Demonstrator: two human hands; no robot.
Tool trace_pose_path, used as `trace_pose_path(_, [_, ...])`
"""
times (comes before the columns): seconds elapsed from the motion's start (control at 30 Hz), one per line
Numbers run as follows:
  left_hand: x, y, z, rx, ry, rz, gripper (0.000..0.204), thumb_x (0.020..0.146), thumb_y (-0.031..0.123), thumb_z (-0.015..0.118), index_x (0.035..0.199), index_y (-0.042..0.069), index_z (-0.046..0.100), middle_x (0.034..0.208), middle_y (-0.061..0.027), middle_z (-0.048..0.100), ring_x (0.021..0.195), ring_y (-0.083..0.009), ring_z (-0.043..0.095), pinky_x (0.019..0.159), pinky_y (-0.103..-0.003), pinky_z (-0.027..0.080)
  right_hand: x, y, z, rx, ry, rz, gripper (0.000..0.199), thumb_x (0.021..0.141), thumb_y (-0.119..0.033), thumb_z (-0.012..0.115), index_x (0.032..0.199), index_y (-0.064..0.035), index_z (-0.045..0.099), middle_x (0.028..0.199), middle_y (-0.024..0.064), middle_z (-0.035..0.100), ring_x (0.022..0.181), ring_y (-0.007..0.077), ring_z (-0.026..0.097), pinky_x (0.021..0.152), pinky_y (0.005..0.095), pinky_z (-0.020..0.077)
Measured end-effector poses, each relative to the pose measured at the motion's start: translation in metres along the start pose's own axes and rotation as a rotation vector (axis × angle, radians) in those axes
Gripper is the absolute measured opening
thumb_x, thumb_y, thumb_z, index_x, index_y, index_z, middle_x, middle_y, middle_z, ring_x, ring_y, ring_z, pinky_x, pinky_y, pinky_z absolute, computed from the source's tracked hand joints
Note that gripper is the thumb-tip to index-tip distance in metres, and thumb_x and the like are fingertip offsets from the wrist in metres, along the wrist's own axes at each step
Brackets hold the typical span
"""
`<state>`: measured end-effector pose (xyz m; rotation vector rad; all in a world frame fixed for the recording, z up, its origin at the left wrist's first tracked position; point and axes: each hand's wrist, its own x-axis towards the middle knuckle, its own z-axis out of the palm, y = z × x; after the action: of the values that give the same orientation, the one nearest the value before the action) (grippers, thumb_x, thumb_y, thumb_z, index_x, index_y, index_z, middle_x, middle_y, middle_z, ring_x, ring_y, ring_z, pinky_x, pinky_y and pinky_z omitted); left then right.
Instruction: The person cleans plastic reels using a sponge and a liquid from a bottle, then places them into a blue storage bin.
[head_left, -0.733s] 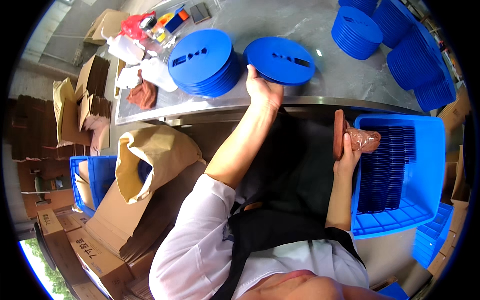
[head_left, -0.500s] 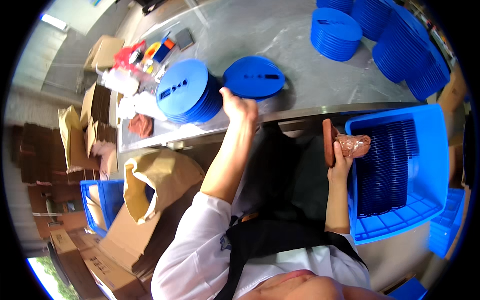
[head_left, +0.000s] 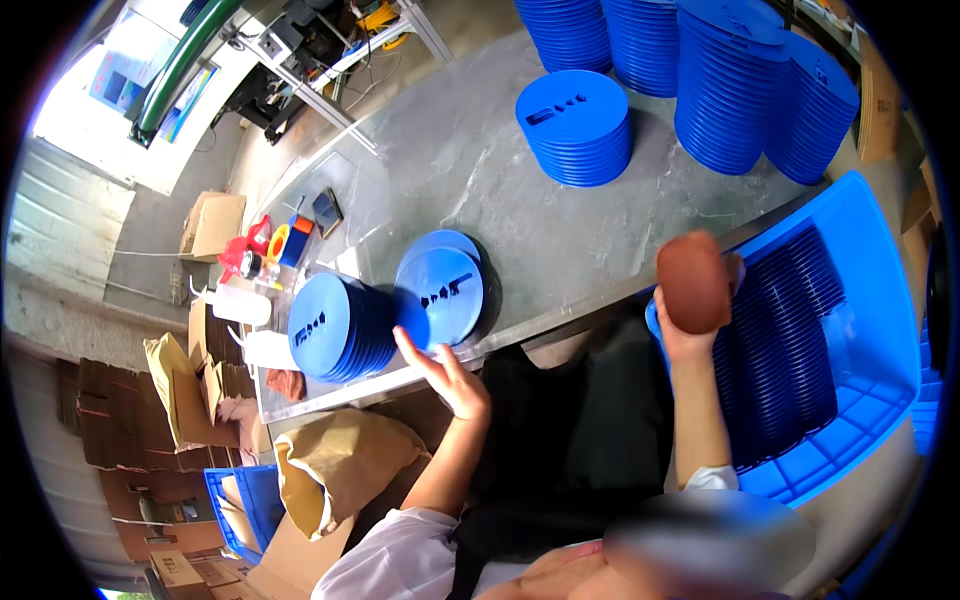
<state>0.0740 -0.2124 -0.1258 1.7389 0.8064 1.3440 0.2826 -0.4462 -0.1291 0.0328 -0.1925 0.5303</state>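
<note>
My right hand point(head_left: 687, 338) grips a reddish-brown oval pad point(head_left: 694, 283) upright, beside the blue crate point(head_left: 860, 310). Its flat face is towards me, and its handle is hidden behind. At the table's front edge, my left hand point(head_left: 452, 380) has its fingers stretched out. The fingertips are at the near rim of a round blue plastic disc point(head_left: 436, 298) with cut-out slots; whether they touch it I cannot tell. That disc lies over another disc. Just left of them stands a leaning stack of blue discs point(head_left: 325, 325).
More stacks of blue discs point(head_left: 575, 130) stand at the table's far right. Rows of dark blue discs point(head_left: 775, 350) fill part of the crate. White bottles point(head_left: 240, 305), a tape roll point(head_left: 277, 243) and a phone-like dark slab point(head_left: 327, 212) lie at left. A paper sack point(head_left: 350, 460) stands below.
The view has shifted, showing more of the table's far side. My left hand's fingers have stretched out by the discs. The pad in my right hand has turned its flat face towards me.
</note>
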Motion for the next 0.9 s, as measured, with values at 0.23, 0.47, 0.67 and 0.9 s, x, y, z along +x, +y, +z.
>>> trace_pose_path(0.23, [0.088, 0.058, 0.158, -0.178, -0.613, -0.176, 0.059, 0.094, 0.026, 0.045, 0.144, 0.002, 0.023, 0.152, -0.0164, 0.016, 0.14, -0.0292, 0.016, 0.113, -0.04, 0.012, 0.171, 0.015, 0.04, -0.524, 0.296, -0.216, 0.046, 0.097, -0.043, 0.032, 0.138, -0.0222, 0.036, 0.144, -0.0024, 0.037, 0.132, 0.0185, 0.034, 0.109, 0.0446, 0.0174])
trace_pose_path(0.47, [0.152, 0.042, 0.275, -0.468, -0.567, -0.954, 0.073, 0.092, 0.052, 0.04, 0.148, 0.015, 0.013, 0.154, -0.0118, 0.009, 0.142, -0.0265, 0.007, 0.112, -0.048, -0.003, 0.263, 0.02, 0.037, -0.806, 0.396, -0.103, 0.053, 0.094, -0.045, 0.043, 0.138, -0.0162, 0.038, 0.144, -0.0032, 0.038, 0.135, 0.0111, 0.029, 0.11, 0.028, 0.0196])
trace_pose_path(0.67, [0.157, 0.027, 0.264, -0.51, -0.644, -0.924, 0.067, 0.094, 0.047, 0.035, 0.147, 0.011, 0.015, 0.155, -0.0091, 0.007, 0.143, -0.0235, 0.003, 0.111, -0.052, -0.006, 0.248, 0.031, 0.041, -0.812, 0.359, -0.129, 0.058, 0.091, -0.049, 0.051, 0.133, -0.0101, 0.044, 0.138, 0.0026, 0.044, 0.129, 0.0141, 0.036, 0.109, 0.0298, 0.0214])
trace_pose_path(0.9, [0.114, 0.081, 0.177, -1.069, -0.807, -0.439, 0.062, 0.092, 0.031, 0.049, 0.143, 0.006, 0.026, 0.145, -0.0085, 0.033, 0.134, -0.0221, 0.028, 0.111, -0.039, 0.017, 0.157, 0.042, 0.078, -0.524, 0.292, -0.335, 0.048, 0.095, -0.044, 0.041, 0.134, -0.0157, 0.043, 0.137, 0.001, 0.045, 0.129, 0.0184, 0.039, 0.108, 0.0346, 0.0297])
